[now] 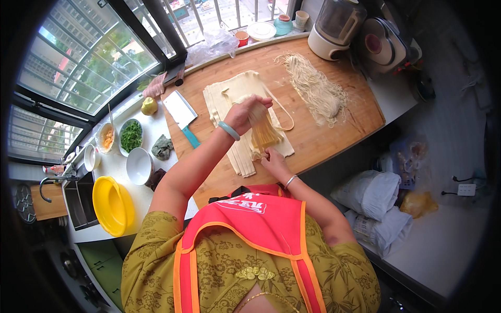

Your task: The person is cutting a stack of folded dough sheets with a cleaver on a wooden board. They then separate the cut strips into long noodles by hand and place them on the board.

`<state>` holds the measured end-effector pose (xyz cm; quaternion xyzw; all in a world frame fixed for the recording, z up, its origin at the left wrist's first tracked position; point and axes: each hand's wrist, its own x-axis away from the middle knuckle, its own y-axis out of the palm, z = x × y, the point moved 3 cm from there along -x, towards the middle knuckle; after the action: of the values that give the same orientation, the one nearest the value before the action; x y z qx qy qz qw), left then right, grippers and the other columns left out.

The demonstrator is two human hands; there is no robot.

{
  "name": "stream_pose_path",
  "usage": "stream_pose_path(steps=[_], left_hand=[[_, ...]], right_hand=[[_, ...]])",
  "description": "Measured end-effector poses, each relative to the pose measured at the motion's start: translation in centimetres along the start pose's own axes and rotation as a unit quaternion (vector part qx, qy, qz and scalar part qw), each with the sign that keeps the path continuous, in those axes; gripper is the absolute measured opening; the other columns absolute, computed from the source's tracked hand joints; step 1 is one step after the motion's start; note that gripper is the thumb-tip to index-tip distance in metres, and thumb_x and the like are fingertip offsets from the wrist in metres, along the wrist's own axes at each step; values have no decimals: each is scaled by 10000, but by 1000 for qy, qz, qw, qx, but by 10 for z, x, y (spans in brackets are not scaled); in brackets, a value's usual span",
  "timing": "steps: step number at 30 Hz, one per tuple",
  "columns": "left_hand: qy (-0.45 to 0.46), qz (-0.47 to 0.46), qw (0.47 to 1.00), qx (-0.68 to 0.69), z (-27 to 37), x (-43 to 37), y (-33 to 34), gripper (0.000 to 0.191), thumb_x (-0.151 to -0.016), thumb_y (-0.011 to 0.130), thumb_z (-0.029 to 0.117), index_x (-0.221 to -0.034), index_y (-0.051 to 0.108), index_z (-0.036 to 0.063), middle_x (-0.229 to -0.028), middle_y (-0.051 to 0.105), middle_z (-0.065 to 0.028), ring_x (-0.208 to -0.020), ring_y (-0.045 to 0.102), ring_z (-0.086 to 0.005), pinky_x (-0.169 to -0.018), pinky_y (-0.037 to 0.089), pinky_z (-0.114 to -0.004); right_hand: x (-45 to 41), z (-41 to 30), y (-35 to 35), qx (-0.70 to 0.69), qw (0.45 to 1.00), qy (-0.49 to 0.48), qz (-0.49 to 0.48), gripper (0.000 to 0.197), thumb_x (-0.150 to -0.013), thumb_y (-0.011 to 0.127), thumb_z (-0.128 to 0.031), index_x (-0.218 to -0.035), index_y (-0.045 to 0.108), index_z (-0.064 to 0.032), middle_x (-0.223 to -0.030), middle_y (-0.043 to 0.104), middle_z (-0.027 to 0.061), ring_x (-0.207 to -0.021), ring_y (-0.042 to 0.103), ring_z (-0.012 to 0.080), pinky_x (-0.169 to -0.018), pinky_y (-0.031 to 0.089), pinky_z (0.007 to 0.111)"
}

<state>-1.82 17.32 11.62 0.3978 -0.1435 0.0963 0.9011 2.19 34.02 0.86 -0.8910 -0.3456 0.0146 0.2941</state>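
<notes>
My left hand [245, 114], with a jade-coloured bangle at its wrist, is raised over the dough and grips a bundle of cut noodle strips [266, 131]. The strips hang down and fan out from it. Lower down, the fingers of my right hand [276, 166] pinch the ends of some strips. Beneath both hands lies a folded sheet of pale dough [219, 94], its left side cut into long strips. A loose strip [289, 117] curves out to the right. All of this rests on a large wooden board [332, 141].
A cleaver [181, 111] with a turquoise handle lies on the board's left. Loose noodles [315, 88] are heaped at right. Left on the counter stand chopped greens [131, 136], a white bowl [139, 166] and a yellow basin [113, 206]. A blender-like appliance [337, 29] stands behind.
</notes>
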Motion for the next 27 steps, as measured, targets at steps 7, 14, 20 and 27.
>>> stream_pose_path(steps=[7,14,20,27], left_hand=[[11,6,1000,2,9,-2,3,252,-875,491,202,-954,587,-17,-1013,596,-112,-981,556,-199,-855,446,-310],[6,1,1000,-5,12,1,11,191,-829,552,145,-940,598,-4,-966,607,-92,-927,575,-170,-795,465,-278],[9,12,999,-33,12,-1,8,213,-929,402,209,-896,532,43,-1067,583,-155,-1068,519,-275,-934,412,-361],[6,24,999,-41,17,-6,-5,210,-927,404,204,-897,533,41,-1065,583,-160,-1064,524,-275,-933,410,-361]], right_hand=[[35,-17,-30,218,963,-158,-5,201,-730,567,-110,-896,549,1,-929,544,175,-884,554,303,-757,457,379],[21,-27,-25,168,980,-53,-93,188,-759,575,-224,-829,565,-49,-870,581,149,-814,578,316,-695,464,392],[14,-5,9,257,961,-57,-86,208,-756,559,-272,-803,571,-70,-832,594,146,-761,591,317,-639,471,416],[10,-6,11,240,968,-31,-60,178,-754,528,-230,-816,557,-65,-825,588,141,-765,592,315,-653,476,419]])
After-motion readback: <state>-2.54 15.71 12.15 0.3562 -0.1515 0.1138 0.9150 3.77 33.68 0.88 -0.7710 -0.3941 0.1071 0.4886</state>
